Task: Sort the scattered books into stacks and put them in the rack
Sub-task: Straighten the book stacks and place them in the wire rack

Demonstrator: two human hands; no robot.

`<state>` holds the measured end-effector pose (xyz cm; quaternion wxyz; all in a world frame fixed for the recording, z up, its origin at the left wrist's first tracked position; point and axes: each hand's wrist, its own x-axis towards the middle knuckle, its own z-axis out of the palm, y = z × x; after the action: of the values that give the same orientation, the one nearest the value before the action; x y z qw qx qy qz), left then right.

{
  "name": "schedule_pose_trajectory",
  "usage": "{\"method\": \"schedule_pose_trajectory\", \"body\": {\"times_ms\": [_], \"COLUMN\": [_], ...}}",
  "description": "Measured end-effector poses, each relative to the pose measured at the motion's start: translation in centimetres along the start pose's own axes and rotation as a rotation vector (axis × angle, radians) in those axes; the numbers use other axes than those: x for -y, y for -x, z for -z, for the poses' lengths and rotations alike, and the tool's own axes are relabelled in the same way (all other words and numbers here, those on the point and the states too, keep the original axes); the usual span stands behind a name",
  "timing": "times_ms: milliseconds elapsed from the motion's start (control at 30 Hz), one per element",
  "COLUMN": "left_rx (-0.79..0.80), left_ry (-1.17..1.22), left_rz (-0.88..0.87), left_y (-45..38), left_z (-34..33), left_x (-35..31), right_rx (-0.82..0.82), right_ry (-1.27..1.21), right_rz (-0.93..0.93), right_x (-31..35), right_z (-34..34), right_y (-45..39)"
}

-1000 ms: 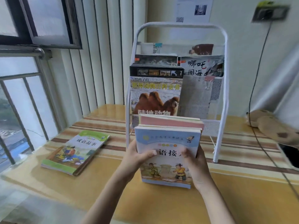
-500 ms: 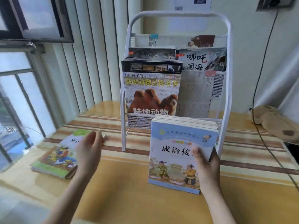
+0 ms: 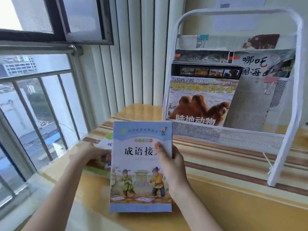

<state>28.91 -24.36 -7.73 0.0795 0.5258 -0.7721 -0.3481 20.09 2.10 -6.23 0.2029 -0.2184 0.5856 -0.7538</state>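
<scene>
Pale-blue paperback books (image 3: 140,165) are gripped as an upright stack by the right hand (image 3: 173,165), thumb across the cover, above the yellow striped bench (image 3: 233,197). A green-edged book (image 3: 100,157) near the bench's left edge is touched by the left hand (image 3: 93,152); its grip cannot be told. The white wire rack (image 3: 233,137) stands behind.

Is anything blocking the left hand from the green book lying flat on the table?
No. The left hand already rests on the green book. The blue stack, held upright by the right hand, only hides that book's right part from view.
</scene>
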Motion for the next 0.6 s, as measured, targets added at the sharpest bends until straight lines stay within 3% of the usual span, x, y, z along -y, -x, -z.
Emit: {"method": "schedule_pose_trajectory", "body": {"times_ms": [167,267,367,500,600], "left_rx": [0.182,0.360,0.440,0.340,0.304], "left_ry": [0.526,0.766,0.905,1.096,1.140], "left_rz": [-0.100,-0.123,-0.128,-0.273,-0.465], "left_y": [2.8,6.3,6.3,6.6,7.6], "left_z": [1.2,0.6,0.1,-0.1,0.1], "left_x": [0.5,0.5,1.6,2.5,2.3], "right_rx": [-0.092,-0.093,-0.077,-0.047,0.174], "right_ry": [0.068,0.157,0.198,0.509,0.249], "right_rz": [-0.434,-0.501,-0.383,0.014,0.134], "right_x": [-2.7,-3.5,-4.4,-3.5,0.4], "right_z": [-6.6,-8.6,-9.3,-9.2,-8.6], "right_y": [-5.4,-7.0,-8.0,-7.5,-5.1]}}
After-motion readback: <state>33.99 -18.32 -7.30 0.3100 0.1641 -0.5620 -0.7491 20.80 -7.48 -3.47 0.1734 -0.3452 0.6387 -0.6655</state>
